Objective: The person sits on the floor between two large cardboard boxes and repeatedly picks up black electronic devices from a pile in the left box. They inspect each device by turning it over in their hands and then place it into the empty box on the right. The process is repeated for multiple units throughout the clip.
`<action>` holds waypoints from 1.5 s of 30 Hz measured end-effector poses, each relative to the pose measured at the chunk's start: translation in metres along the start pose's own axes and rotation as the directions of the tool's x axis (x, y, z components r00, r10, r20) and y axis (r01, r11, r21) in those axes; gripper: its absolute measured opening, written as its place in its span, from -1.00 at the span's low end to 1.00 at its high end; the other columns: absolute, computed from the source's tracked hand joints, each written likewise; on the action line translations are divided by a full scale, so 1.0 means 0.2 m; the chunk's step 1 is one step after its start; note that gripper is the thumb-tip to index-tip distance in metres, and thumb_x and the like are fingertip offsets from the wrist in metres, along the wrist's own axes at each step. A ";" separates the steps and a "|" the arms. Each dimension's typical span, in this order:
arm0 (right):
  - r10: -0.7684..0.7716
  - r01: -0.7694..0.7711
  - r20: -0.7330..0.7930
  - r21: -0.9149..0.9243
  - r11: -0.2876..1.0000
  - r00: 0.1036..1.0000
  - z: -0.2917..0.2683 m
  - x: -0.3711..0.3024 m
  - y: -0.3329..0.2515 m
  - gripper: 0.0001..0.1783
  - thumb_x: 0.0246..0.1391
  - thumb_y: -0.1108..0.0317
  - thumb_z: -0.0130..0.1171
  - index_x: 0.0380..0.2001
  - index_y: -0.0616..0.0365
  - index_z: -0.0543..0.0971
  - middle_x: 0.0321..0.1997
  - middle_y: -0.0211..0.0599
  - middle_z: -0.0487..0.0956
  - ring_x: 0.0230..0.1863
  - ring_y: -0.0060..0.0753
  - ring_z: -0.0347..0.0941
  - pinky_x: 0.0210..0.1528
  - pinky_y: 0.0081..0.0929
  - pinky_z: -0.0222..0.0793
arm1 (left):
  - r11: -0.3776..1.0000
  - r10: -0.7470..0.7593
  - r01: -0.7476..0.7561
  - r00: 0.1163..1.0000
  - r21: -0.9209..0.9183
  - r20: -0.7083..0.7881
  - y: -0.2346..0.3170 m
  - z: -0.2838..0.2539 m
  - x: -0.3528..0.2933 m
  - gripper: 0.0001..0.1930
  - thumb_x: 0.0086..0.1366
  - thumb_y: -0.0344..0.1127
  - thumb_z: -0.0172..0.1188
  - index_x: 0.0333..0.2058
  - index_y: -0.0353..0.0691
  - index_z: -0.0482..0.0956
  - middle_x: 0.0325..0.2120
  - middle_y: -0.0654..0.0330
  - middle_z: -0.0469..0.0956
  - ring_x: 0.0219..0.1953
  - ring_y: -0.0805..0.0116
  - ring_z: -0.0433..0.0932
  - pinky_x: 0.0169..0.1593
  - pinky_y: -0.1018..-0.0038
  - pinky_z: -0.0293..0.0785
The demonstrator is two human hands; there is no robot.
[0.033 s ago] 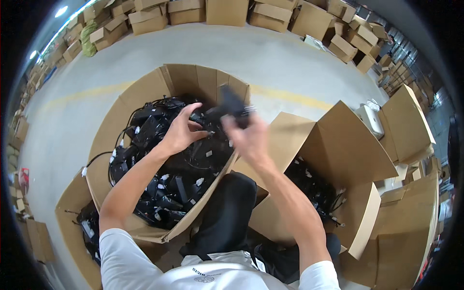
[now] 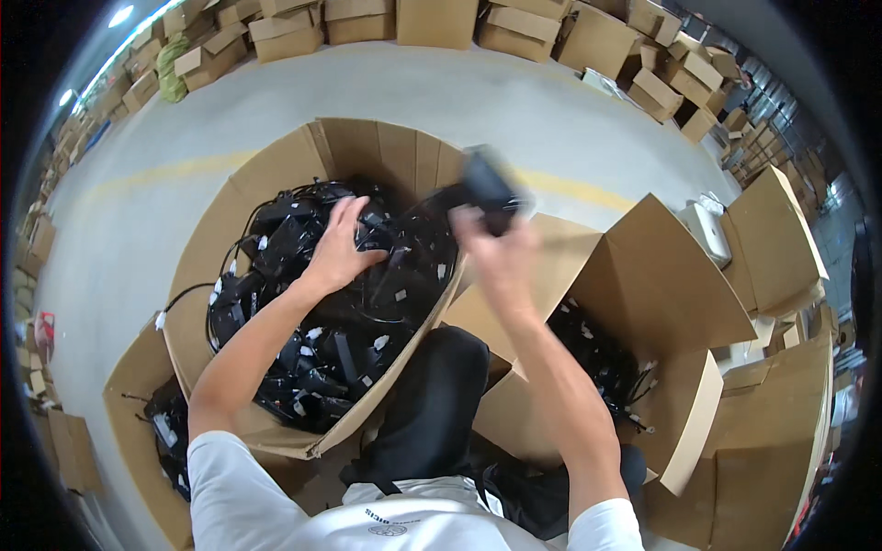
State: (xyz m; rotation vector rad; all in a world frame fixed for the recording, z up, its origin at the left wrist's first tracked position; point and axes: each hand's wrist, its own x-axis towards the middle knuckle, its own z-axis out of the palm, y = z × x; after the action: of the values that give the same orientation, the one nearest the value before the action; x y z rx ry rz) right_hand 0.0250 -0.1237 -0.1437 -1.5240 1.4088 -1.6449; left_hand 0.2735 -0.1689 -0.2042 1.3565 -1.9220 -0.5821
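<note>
My right hand [image 2: 501,253] grips a black boxy device [image 2: 491,188] over the right rim of the large carton. Motion blurs both the hand and the device, so I cannot make out its exact kind. A dark strip, perhaps its cable or wrapping, trails from it toward the pile. Inside the carton [image 2: 209,197], my left hand [image 2: 338,253] is open, thumb and fingers apart, just over a heap of black devices [image 2: 285,243]. Many of these have black cables and small white tips, and some look wrapped in shiny clear plastic.
To the right, an open carton [image 2: 661,266] holds more black cabled pieces [image 2: 593,354]. Another carton [image 2: 138,386] with similar pieces stands at the lower left. A white appliance-like object [image 2: 706,230] sits beyond the right carton. Stacked boxes [image 2: 436,23] line the far floor.
My right hand has moved right and a little up with the black device, from above the heap to the carton's right rim. My left hand has stayed nearly in place, its fingers shifting slightly.
</note>
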 end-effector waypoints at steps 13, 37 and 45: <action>0.224 -0.210 -0.195 0.092 0.973 0.955 -1.12 -0.29 -0.11 -0.62 0.00 0.59 0.36 -0.06 0.18 0.63 0.10 -0.23 0.58 0.12 -0.30 0.51 0.25 -0.24 0.41 | 0.940 -0.304 0.244 0.915 0.236 0.266 -0.39 0.50 0.01 -0.38 -0.03 -0.02 0.53 -0.12 -0.42 0.62 -0.11 -0.21 0.63 -0.03 -0.09 0.62 0.07 0.18 0.52; 0.115 -0.044 -0.258 0.266 0.963 0.959 -1.08 -0.86 -0.24 -0.43 0.44 0.08 -0.01 0.32 0.24 0.30 0.26 -0.21 0.43 0.17 -0.49 0.41 0.14 -0.50 0.39 | 0.605 0.327 0.153 0.847 -0.782 0.419 1.22 0.51 -0.35 -0.22 0.22 -0.27 0.47 0.30 -0.35 0.22 0.05 0.07 0.48 0.09 0.29 0.50 0.22 0.36 0.40; 0.407 -0.089 -0.545 0.516 0.852 0.733 -1.10 -0.95 -0.13 -0.56 0.46 0.03 -0.05 -0.10 0.24 0.55 -0.27 -0.42 0.51 -0.22 -0.64 0.38 -0.11 -0.59 0.34 | 0.793 0.452 -0.249 0.852 -0.555 0.263 1.44 0.66 -0.47 -0.14 0.25 0.10 0.41 0.27 -0.41 0.26 -0.09 0.07 0.54 -0.03 0.32 0.52 0.13 0.39 0.44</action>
State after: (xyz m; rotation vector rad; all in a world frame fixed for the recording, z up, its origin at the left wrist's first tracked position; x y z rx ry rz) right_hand -0.1223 0.1286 -0.1657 -0.4623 1.3074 -2.2186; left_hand 0.0147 0.0158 -0.1153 0.5410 -2.0561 -1.1269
